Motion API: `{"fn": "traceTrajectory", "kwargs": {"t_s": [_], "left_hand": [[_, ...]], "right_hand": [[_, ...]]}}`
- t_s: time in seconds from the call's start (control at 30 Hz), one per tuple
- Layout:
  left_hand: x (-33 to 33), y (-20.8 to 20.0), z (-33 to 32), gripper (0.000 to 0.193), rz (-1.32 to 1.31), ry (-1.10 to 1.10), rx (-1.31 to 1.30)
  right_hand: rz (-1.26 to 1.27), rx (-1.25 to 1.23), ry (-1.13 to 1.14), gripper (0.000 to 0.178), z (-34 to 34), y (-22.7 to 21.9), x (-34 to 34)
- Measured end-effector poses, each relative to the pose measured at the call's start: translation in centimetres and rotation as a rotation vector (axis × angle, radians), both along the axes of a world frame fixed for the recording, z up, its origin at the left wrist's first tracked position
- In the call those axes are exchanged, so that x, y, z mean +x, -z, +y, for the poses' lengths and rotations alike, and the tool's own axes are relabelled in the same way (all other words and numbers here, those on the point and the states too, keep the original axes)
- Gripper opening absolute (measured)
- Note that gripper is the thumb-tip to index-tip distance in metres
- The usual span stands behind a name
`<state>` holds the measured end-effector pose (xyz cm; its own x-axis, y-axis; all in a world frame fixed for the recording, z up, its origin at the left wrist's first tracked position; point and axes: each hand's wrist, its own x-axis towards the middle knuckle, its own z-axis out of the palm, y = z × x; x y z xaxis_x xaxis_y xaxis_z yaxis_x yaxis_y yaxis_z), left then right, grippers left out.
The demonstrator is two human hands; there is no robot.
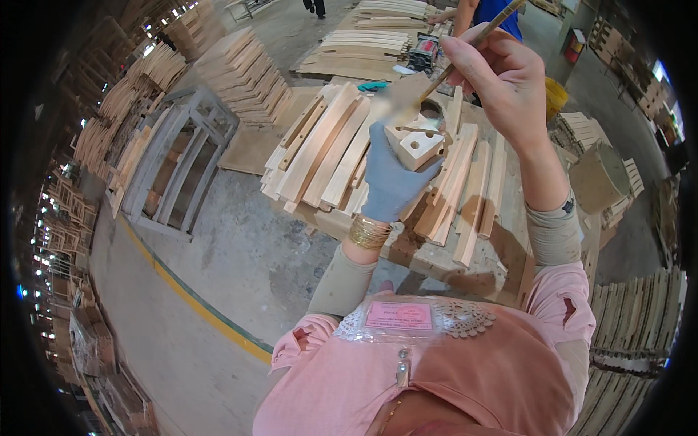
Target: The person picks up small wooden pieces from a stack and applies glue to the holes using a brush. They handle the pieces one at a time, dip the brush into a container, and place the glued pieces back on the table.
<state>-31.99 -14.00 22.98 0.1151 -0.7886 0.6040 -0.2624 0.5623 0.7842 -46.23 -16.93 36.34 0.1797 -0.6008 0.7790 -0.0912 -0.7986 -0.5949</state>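
Observation:
My left hand (398, 178), in a grey-blue glove, is closed around pale wooden pieces with drilled holes (419, 150), over the stacked wood. Raised to the right of it, my bare right hand (502, 76) pinches a thin brown stick (476, 42) between thumb and fingers. The stick slants down to the left, its lower tip close above the held pieces. A blurred patch beside the tip hides what is there. Curved wooden slats (331, 152) lie left of my gloved hand, and more slats (465, 189) lie to its right.
A grey slatted frame (178, 156) stands on the floor at the left, near a tall stack of wood (243, 76). Another person in blue (498, 14) works beyond the table. A yellow bucket (555, 98) and a large drum (598, 174) are at the right.

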Motion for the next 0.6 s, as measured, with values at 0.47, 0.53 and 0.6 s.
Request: {"fn": "traceTrajectory", "kwargs": {"t_s": [0.47,0.53,0.6], "left_hand": [[0.2,-0.3,0.6,0.071,-0.035,-0.035,-0.016],[0.1,-0.4,0.6,0.071,-0.034,-0.031,-0.015],[0.0,-0.5,0.6,0.071,-0.039,-0.036,-0.020]], "right_hand": [[0.170,-0.175,0.074,0.033,0.5,-0.5,2.0],[0.109,-0.150,0.020,0.034,0.7,-0.4,2.4],[0.195,-0.200,0.076,0.034,0.6,-0.7,2.2]]}}
